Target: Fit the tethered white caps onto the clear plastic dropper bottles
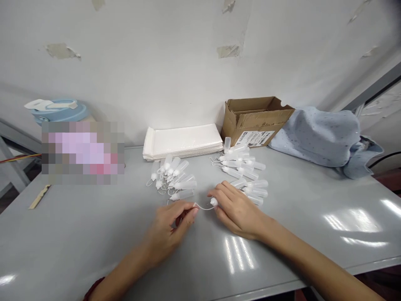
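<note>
My left hand (171, 228) rests on the grey table (94, 234), fingers pinched on one end of a thin white tether strap (203, 207). My right hand (238, 211) pinches the small white cap (214, 202) at the strap's other end. Whether a bottle lies under either hand is hidden. Just beyond the left hand lies a cluster of small translucent squeeze bottles (177, 177) with tethered caps. A second cluster of the same bottles (247, 173) lies beyond the right hand.
A stack of white plastic bags (183, 142) lies against the wall. An open cardboard box (255, 119) stands to its right, next to a crumpled light-blue cloth (326, 140). A blue lidded container (59, 110) stands at the back left.
</note>
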Demonstrator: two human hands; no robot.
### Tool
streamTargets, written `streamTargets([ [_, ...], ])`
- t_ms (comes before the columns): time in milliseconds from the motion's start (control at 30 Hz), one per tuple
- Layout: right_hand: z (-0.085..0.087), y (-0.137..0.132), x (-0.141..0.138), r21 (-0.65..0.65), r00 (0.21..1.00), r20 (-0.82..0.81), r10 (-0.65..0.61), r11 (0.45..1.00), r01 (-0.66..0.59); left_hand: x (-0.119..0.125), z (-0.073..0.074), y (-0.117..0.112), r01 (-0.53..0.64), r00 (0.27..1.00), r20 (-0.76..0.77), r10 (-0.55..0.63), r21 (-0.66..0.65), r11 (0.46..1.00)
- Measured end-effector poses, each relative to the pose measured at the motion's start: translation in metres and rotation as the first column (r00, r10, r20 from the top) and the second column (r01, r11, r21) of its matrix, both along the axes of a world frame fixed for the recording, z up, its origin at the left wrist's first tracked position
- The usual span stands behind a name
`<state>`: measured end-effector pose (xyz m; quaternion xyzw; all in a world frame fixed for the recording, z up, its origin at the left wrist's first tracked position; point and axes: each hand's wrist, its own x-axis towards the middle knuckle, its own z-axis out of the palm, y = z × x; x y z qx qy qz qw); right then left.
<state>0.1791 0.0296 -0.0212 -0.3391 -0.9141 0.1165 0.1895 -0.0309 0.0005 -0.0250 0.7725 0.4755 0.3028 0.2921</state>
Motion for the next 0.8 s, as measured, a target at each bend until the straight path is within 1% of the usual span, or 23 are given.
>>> streamTargets([
  [200, 0.001, 0.001, -0.001, -0.002, 0.999, 0.006, 0.046, 0.999, -0.046, 0.001, 0.0, -0.001, -0.011, 0.998, 0.064, 0.008, 0.056, 0.998],
  [300, 0.0, 0.001, 0.0, 0.008, 0.999, -0.003, 0.053, 0.999, -0.053, 0.0, 0.0, 0.001, -0.022, 0.998, 0.067, 0.015, 0.104, 0.994],
  [533, -0.002, -0.001, 0.001, 0.049, 0.993, -0.062, 0.097, 0.994, -0.094, 0.0, -0.011, 0.002, 0.085, 0.988, 0.101, -0.112, 0.243, 0.966],
  [633, -0.002, -0.002, 0.001, 0.058, 0.991, -0.068, 0.112, 0.992, -0.108, 0.001, -0.013, 0.002, 0.097, 0.988, 0.089, -0.123, 0.256, 0.962],
  [800, -0.001, -0.004, -0.002, 0.083, 0.989, -0.066, 0.129, 0.989, -0.123, 0.003, -0.011, 0.002, 0.103, 0.984, 0.11, -0.138, 0.278, 0.955],
])
